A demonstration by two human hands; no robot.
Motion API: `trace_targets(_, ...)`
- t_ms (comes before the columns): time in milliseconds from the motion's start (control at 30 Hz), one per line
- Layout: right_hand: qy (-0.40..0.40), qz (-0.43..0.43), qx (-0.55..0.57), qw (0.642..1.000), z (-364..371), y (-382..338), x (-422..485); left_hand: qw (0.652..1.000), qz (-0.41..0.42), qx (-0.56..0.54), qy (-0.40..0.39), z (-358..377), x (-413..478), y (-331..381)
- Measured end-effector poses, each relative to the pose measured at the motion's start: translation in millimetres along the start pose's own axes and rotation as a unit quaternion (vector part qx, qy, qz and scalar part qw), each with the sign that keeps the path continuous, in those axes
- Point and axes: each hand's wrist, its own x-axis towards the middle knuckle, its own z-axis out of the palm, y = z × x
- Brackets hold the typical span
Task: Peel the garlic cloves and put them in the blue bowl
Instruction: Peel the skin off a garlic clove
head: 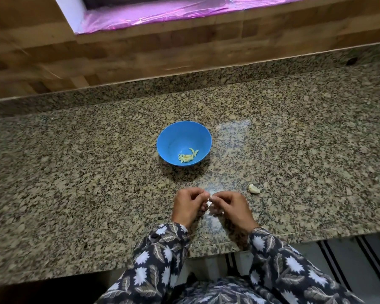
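Garlic clove (210, 199), small and pale, is pinched between the curled fingers (199, 192) of the left hand (188, 205) and those of the right hand (233, 207), low over the worktop (75, 172) near its front edge. Peeling looks to be the step in hand; how much skin clings is too small to tell. A few peeled cloves (187, 157) lie in the blue bowl (176, 137) beyond, and another garlic piece (254, 188) lies to the right. Next, probably: strip the skin, then carry the clove forward to the bowl.

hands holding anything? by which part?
A garlic clove, pinched between fingertips of the left hand and right hand; mostly hidden, so which end cannot be told.
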Motion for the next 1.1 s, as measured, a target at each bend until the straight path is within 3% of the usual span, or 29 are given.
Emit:
trace_targets(100,-0.127,0.139,0.148,0.971,-10,-10,2,0.998,0.013,-0.037,-0.046,-6,2,0)
trace_targets(167,-0.184,0.214,0.18,0.942,-18,-15,3,0.996,0.023,-0.065,-0.062,-8,2,0)
trace_targets(233,-0.205,0.237,0.193,0.93,-22,-17,5,0.997,0.048,-0.038,-0.052,-8,1,-2)
trace_targets(300,-0.202,0.218,0.155,0.942,-22,-15,7,0.988,0.119,0.092,-0.046,-10,1,-5)
trace_targets(400,-0.172,0.129,0.043,0.976,-19,-14,9,0.937,0.207,0.262,-0.105,-14,4,-9)
trace_targets(467,-0.139,0.054,-0.079,0.986,-18,-17,11,0.926,0.216,0.285,-0.118,-15,4,-9)
trace_targets(533,-0.091,-0.041,-0.269,0.958,-18,-19,14,0.935,0.201,0.274,-0.103,-11,2,-6)
trace_targets(600,-0.048,-0.127,-0.403,0.905,-18,-21,15,0.963,0.135,0.221,-0.074,-3,-1,-3)
trace_targets(667,-0.043,-0.195,-0.474,0.857,-17,-24,14,0.997,-0.006,0.04,-0.073,1,0,1)
trace_targets(700,-0.045,-0.235,-0.491,0.838,-18,-24,14,0.988,-0.089,-0.086,-0.092,2,0,4)
trace_targets(733,-0.042,-0.279,-0.501,0.819,-20,-25,15,0.956,-0.169,-0.206,-0.121,2,0,6)
trace_targets(800,-0.026,-0.331,-0.519,0.788,-21,-26,15,0.904,-0.24,-0.315,-0.159,-3,0,7)
trace_targets(833,-0.026,-0.315,-0.52,0.794,-20,-26,15,0.913,-0.229,-0.297,-0.161,-4,-1,7)
trace_targets(900,-0.029,-0.211,-0.467,0.858,-14,-27,15,0.982,-0.103,-0.091,-0.13,-5,-1,6)
trace_targets(933,-0.044,-0.12,-0.395,0.91,-11,-28,15,0.995,-0.009,0.042,-0.095,-6,0,3)
trace_targets(967,-0.067,-0.021,-0.272,0.96,-10,-29,16,0.985,0.081,0.137,-0.06,-7,0,-1)
trace_targets(1000,-0.094,0.072,-0.123,0.985,-11,-31,16,0.973,0.147,0.175,-0.036,-8,-1,-3)
trace_targets(1067,-0.134,0.183,0.079,0.971,-14,-33,13,0.953,0.239,0.186,-0.005,-9,-1,-10)
trace_targets(1100,-0.137,0.19,0.109,0.966,-15,-31,12,0.951,0.254,0.179,0.006,-8,-1,-13)
